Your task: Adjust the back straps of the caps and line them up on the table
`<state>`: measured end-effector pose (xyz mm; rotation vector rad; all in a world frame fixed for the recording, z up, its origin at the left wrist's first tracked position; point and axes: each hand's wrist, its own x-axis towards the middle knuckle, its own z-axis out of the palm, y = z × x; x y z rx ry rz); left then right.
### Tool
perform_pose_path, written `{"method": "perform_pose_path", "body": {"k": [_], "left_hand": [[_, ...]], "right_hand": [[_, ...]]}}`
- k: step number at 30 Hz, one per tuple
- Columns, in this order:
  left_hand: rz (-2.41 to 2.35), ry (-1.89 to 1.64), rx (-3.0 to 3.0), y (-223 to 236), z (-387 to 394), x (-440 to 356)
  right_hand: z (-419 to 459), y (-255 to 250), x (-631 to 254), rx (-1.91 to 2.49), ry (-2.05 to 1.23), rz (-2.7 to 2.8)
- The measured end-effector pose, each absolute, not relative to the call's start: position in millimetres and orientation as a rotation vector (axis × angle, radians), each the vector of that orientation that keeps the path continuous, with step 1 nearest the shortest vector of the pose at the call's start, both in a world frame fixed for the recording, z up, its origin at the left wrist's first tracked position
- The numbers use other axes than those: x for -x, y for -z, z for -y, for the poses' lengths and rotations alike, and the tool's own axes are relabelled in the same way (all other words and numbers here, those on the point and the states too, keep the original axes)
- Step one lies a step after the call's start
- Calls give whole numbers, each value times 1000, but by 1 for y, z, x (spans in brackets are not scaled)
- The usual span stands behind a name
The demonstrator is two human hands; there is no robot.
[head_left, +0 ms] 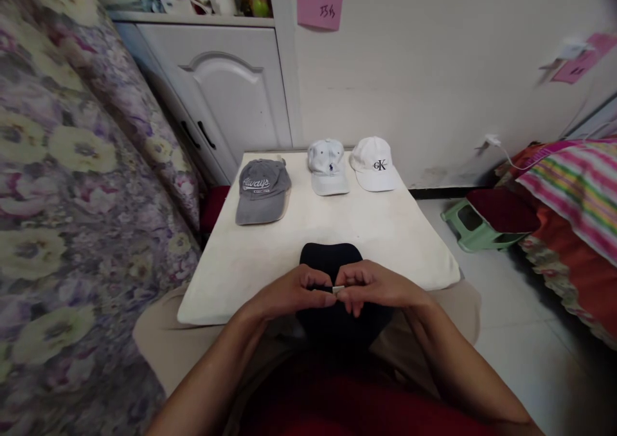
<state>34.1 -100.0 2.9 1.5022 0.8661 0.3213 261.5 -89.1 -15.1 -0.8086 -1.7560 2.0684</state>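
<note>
A dark navy cap (331, 259) lies at the near edge of the white table (231, 262), its brim pointing away from me. Both my hands meet over its back part. My left hand (294, 291) and my right hand (373, 288) have their fingers curled and pinch a small pale metal piece, apparently the strap buckle (337, 289), between the fingertips. Farther back on the table sit a grey cap (263, 190) with white lettering, a pale blue cap (328, 166) and a white cap (376, 164) with a black logo.
A flowered sofa cover (72, 185) runs along the left. A white cabinet (216, 95) stands behind the table. A green stool (470, 224) and a bed with striped bedding (573, 191) are at the right. Pink notes hang on the wall.
</note>
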Motion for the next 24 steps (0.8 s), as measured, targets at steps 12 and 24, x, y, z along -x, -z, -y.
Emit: {"method": "perform_pose_path", "body": {"k": [12, 24], "left_hand": [[-925, -501, -1473, 6, 111, -17], [-950, -557, -1427, 8, 116, -22]], "right_hand": [[90, 19, -261, 898, -1981, 1733], [92, 15, -261, 946, -1713, 1823]]}}
